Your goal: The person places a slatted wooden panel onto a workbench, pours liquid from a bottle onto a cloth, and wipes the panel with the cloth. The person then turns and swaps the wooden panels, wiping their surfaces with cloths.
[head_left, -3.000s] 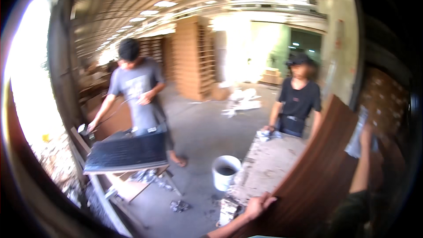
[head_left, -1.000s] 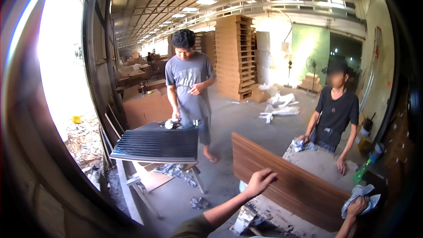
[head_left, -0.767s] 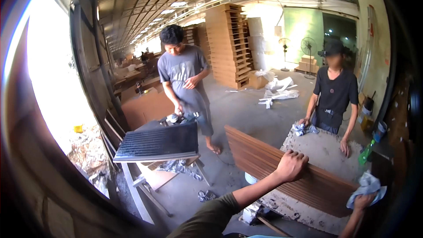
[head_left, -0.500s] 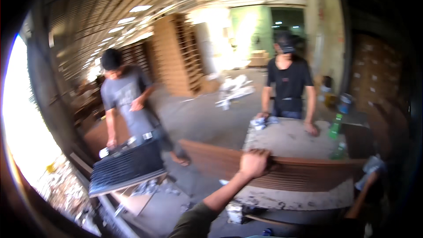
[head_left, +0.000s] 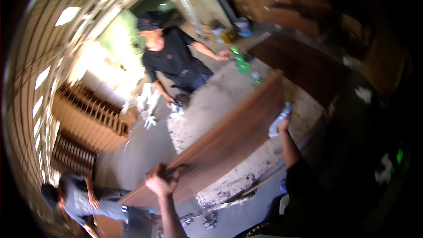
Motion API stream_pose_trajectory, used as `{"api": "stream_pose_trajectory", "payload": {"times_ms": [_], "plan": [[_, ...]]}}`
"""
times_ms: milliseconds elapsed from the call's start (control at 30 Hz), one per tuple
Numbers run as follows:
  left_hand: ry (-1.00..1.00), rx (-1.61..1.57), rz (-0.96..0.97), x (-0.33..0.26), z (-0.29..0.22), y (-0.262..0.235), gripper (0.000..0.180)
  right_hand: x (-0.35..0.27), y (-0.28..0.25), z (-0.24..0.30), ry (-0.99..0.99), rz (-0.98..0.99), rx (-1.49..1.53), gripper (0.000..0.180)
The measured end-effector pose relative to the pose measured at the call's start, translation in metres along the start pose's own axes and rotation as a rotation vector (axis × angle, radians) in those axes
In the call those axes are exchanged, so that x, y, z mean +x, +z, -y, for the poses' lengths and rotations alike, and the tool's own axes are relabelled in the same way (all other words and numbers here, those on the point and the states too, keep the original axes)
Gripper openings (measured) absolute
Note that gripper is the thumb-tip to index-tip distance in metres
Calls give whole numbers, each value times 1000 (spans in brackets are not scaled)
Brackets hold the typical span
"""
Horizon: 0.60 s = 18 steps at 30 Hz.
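A long brown wooden panel [head_left: 229, 139] with grooves along its face stands on edge, tilted, over a worn, paint-spotted white worktable [head_left: 211, 112]. My left hand [head_left: 162, 180] grips its upper edge toward the lower-left end, the thumb lying on the near face. At the other end, my right hand [head_left: 284, 124] holds a crumpled whitish-blue rag [head_left: 280, 120] against the panel. The hand partly hides the rag. Blur softens the panel's grooves.
Across the table a person in black [head_left: 176, 59] holds a rag [head_left: 177, 107] near a green bottle [head_left: 240, 59]. A dark brown panel [head_left: 299, 64] lies to the right. Another person in grey [head_left: 79, 198] is at lower left. Stacked boards [head_left: 88, 117] stand behind.
The view has tilted and swung right. The panel now stands more on edge, its right end raised. My right hand has brought the rag against the panel; my left still grips its edge.
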<state>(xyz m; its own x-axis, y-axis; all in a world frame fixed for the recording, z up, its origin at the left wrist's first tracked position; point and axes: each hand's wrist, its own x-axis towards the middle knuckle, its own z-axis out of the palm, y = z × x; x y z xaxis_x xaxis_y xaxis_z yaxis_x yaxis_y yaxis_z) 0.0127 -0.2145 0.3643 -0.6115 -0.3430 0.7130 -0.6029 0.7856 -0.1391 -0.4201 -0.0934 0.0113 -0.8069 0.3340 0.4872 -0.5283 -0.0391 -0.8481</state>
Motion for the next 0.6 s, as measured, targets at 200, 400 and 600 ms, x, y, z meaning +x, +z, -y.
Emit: {"api": "stream_pose_trajectory", "payload": {"times_ms": [200, 400, 600], "plan": [[-11, 214, -50, -2, 33, 23, 75, -53, -20, 9, 328, 72, 310, 30], [-210, 310, -69, -2, 60, 14, 73, 69, -16, 96, -105, 183, -298, 33], [-375, -410, -543, 61, 46, -60, 58, 264, 5, 283, 42, -59, 401, 34]]}}
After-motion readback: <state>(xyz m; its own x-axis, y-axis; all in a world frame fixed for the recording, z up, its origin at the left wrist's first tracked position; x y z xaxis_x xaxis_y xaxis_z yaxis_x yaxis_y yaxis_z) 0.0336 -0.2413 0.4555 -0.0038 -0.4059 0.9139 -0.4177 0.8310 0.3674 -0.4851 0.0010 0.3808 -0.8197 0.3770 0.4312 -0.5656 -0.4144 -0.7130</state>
